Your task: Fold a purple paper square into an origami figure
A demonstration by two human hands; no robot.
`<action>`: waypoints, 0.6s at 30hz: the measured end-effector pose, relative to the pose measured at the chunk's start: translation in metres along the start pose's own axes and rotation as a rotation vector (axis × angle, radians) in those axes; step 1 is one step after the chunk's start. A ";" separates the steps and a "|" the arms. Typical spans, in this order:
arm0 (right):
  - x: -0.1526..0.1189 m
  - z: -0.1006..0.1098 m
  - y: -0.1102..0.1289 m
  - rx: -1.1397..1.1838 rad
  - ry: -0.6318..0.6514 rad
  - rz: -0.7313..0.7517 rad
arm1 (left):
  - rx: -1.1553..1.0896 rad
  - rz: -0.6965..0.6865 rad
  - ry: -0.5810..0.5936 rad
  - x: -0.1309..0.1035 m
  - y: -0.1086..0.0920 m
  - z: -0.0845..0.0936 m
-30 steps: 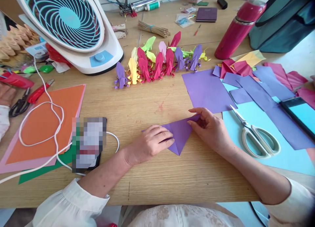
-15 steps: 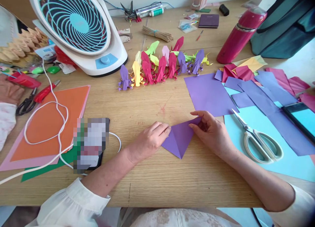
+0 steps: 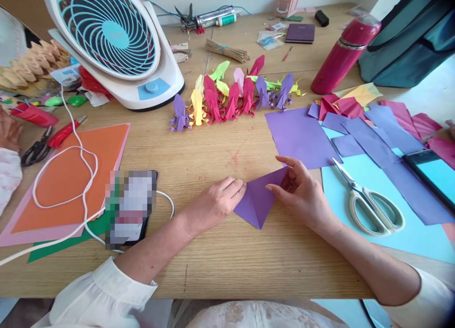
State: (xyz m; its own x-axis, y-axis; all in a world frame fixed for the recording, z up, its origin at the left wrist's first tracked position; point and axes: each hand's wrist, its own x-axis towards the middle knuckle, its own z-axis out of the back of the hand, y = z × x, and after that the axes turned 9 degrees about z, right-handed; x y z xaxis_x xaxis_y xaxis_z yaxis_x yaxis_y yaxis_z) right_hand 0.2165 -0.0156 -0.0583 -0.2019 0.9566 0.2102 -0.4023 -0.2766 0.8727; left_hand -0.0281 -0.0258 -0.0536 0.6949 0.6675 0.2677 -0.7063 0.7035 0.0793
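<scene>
A folded purple paper [image 3: 259, 200] with a crease down its middle lies on the wooden table between my hands. My left hand [image 3: 225, 197] has its fingers together, pressing on the paper's left corner. At the right corner is my right hand [image 3: 298, 190], its thumb on or just over the paper's face, the index finger raised and the other fingers curled behind the edge. A flat purple sheet [image 3: 302, 138] lies just beyond. Folded paper figures [image 3: 231, 98] in red, purple, yellow, green and pink stand in a group farther back.
Scissors [image 3: 373, 207] lie on a light blue sheet [image 3: 423, 240] at the right, near purple scraps and a phone [image 3: 432, 176]. A second phone [image 3: 131, 207], a white cable and orange paper [image 3: 67, 176] are at the left. A fan [image 3: 117, 39] and red bottle [image 3: 344, 55] stand behind.
My right thumb has shifted slightly left over the paper and my right index finger is raised a little more. The view has moved slightly. At the left edge another person's hand has shifted.
</scene>
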 end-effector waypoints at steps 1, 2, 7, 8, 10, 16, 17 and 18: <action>-0.001 -0.002 0.002 0.002 -0.004 -0.010 | 0.005 -0.001 0.000 0.000 0.000 0.000; -0.002 -0.004 0.003 -0.009 -0.006 -0.023 | 0.008 -0.002 -0.003 0.000 0.000 0.000; -0.003 -0.009 0.010 -0.118 -0.026 -0.038 | 0.018 0.008 -0.013 0.000 -0.001 -0.001; -0.003 -0.010 0.010 -0.137 -0.038 -0.027 | 0.019 0.012 -0.011 0.000 -0.001 -0.001; -0.002 -0.010 0.010 -0.182 -0.053 -0.003 | 0.023 0.016 -0.001 0.000 -0.001 -0.001; -0.001 -0.009 0.007 -0.324 0.009 0.052 | 0.029 0.021 0.000 0.001 -0.003 0.000; -0.002 -0.009 0.006 -0.334 0.029 0.082 | 0.028 0.022 0.000 0.001 -0.003 0.000; -0.003 -0.009 0.005 -0.336 0.051 0.125 | 0.027 0.023 0.001 0.001 -0.003 0.000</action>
State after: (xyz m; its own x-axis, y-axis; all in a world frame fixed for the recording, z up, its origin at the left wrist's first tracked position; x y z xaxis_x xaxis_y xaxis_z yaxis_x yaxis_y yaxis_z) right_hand 0.2074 -0.0203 -0.0581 -0.3090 0.9099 0.2768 -0.6412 -0.4142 0.6459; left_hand -0.0248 -0.0269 -0.0539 0.6788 0.6834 0.2688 -0.7252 0.6813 0.0992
